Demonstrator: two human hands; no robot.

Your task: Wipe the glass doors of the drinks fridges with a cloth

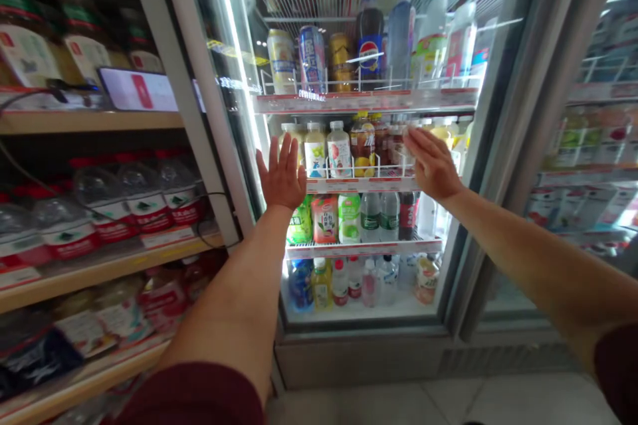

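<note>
Both my arms reach out toward a lit drinks fridge (369, 335) with a glass front. My left hand (282, 172) is raised with its fingers spread and holds nothing. It is nearest to the pale-capped bottles (315, 151) at the left of the second shelf. My right hand (432, 165) has its fingers stretched out close together, with nothing in it. Behind it, bottles at the right of that shelf are partly hidden. A dark tea bottle with a yellow cap (363, 139) stands between the hands. Whether either hand touches the glass, I cannot tell.
Cans and a blue-capped cola bottle (369, 33) fill the top fridge shelf. On the left, a wooden shelf rack (100, 121) carries red-labelled water bottles (142, 189) and a small lit screen (142, 89). Another fridge (593, 176) stands at the right. Tiled floor (393, 405) lies below.
</note>
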